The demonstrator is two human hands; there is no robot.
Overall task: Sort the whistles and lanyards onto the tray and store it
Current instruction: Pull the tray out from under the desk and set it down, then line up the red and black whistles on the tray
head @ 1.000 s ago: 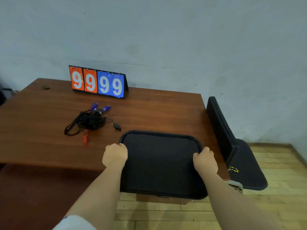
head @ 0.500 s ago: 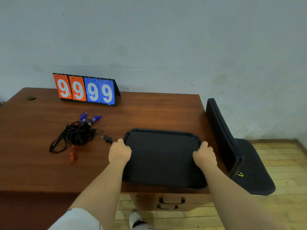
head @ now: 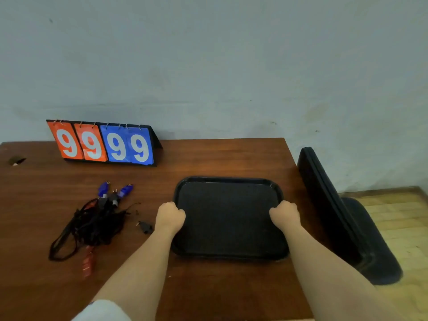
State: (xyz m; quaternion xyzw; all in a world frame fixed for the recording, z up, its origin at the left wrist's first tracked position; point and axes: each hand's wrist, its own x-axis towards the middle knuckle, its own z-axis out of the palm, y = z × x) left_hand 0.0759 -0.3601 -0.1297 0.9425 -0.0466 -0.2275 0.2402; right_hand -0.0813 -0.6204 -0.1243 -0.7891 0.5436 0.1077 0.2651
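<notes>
A black rectangular tray point(head: 228, 181) lies flat on the brown wooden table point(head: 208, 156), with nothing on it. My left hand point(head: 169, 216) grips its left rim and my right hand point(head: 285, 215) grips its right rim. To the left lies a tangle of black lanyards point(head: 96, 224). Two blue whistles point(head: 115, 189) stick out at its far side. A red whistle point(head: 88, 264) lies at its near side. One small black whistle point(head: 145, 227) sits apart, just left of my left wrist.
A flip scoreboard point(head: 104, 143) reading 9999 stands at the back of the table against the grey wall. A black padded chair point(head: 342, 218) stands close to the table's right edge, over wooden flooring point(head: 398, 216). A small hole point(head: 16, 161) marks the table's far left.
Both hands have pushed the tray forward, from overhanging the near edge to fully on the table. The view has shifted closer over the table.
</notes>
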